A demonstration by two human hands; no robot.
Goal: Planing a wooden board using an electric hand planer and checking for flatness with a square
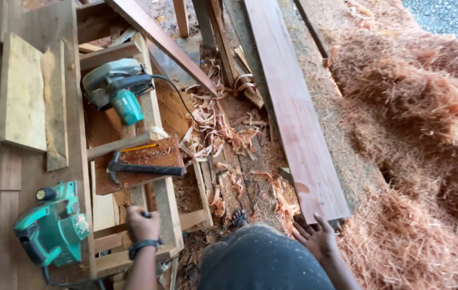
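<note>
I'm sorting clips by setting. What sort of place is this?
Probably a woodworking shop or carpentry shed. A circular saw and a green power planer lie on a rough workbench, heaps of wood shavings cover the floor, and the right hand steadies a long plank.

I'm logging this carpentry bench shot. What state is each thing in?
Left hand: closed on a small dark object I can't identify.
Right hand: open, fingers under the plank's near end.
Long plank: raised at an angle.
Circular saw: lying on the frame, unheld.
Hammer: flat on a board.
Green power tool: resting on the bench.
</note>
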